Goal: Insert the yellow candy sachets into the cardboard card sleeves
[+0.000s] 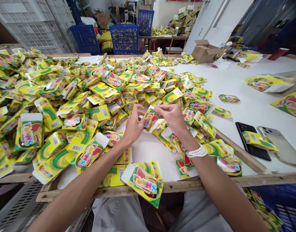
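My left hand (134,126) and right hand (169,118) close together, fingertips pinching a flat yellow Twins carton (151,118) between them. White beaded bracelet (196,151) on my right wrist. Loose cartons (90,93) heaped left and far across the white table (247,77). To the right, a black phone (251,140) just beside a silver phone (278,145), another carton (259,140) lying across them. Far off, blue crates (124,38) and a cardboard box (204,51).

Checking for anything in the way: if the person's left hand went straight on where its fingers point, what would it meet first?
The left hand would probably meet the small yellow-and-green printed cardboard carton just ahead of its fingertips, perhaps already touching; depth is hard to judge from this view.
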A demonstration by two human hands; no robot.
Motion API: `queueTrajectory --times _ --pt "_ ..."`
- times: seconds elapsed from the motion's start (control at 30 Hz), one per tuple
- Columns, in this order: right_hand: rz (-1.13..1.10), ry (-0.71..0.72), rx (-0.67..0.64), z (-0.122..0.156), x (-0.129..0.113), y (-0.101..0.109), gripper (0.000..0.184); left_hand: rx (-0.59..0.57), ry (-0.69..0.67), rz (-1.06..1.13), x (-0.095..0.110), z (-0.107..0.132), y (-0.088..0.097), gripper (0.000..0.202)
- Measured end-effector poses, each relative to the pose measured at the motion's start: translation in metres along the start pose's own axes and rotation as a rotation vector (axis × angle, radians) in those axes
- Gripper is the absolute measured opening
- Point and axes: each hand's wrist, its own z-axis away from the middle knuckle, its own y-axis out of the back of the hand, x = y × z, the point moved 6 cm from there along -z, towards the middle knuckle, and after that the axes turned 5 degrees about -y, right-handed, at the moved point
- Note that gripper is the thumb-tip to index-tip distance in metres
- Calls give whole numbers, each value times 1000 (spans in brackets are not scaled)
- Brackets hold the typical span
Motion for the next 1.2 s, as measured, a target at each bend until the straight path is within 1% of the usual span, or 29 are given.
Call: queueTrajectory --times 0.07,0.17,0.27,0.37,0.47,0.53,0.63,0.73,0.83,0.93,1.03,1.1,1.2 --pt "83 104 39 1 -4 0 26 -4 7 36 -1 0 0 34" --pt "188 208 24 4 -11 -1 19 -4 31 76 -3 0 0 36" --pt "194 225 -25 6 -14 -1 18 24 71 106 -6 -2 2 35" --pt "174 208 -67 5 -14 -1 22 64 110 123 -11 -4 4 32" --pt "241 225 -80 5 -14 -2 23 96 126 77 -12 -3 7 33" --pt "323 265 -80 7 -16 -5 22 109 124 14 -11 -2 9 34" --pt "411 300 -98 11 -17 -11 27 129 90 -89 -5 -1 13 34" --pt "398 319 -141 16 -19 -18 34 165 85 -134 0 -1 18 34" --pt "362 346 -170 18 -21 -22 34 173 102 -117 2 -1 20 33" --pt "361 323 -174 17 -20 -21 28 112 72 -91 5 -3 17 28" --pt "356 264 -64 14 -19 -12 20 61 36 -102 9 -4 14 26" --pt "293 225 5 13 -17 -7 16 47 15 -112 11 -4 13 28" --pt "156 165 19 10 -12 -3 19 44 -2 -102 13 -3 12 28"
